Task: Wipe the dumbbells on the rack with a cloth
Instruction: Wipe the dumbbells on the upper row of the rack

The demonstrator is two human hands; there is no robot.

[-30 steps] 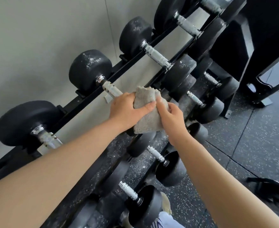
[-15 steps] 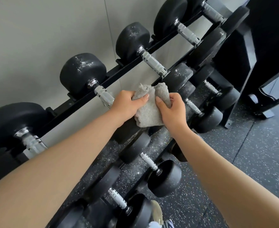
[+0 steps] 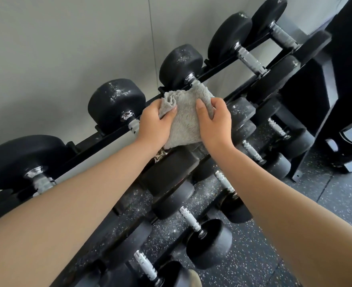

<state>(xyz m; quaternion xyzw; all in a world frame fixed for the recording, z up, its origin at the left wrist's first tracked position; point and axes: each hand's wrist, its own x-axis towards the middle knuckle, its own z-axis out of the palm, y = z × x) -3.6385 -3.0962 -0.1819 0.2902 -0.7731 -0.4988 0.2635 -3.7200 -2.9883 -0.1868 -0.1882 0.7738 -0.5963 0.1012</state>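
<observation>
Dumbbells (image 3: pixel 179 65), black rubber-headed, racked: left hand (image 3: pixel 153 125) and right hand (image 3: pixel 214 123) both pinch grey terry cloth (image 3: pixel 186 112), bunched for wiping a handle.

From where I stand, no word, number or brand can be read on the dumbbells (image 3: pixel 117 104), the rack (image 3: pixel 84 141) or the cloth (image 3: pixel 185 123) (the pale marks (image 3: pixel 118 92) on the black ends are only scuffs, not figures).

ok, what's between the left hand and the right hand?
Head view: only the grey cloth lies there. The left hand and the right hand each grip one side of it, thumbs on top.
</observation>
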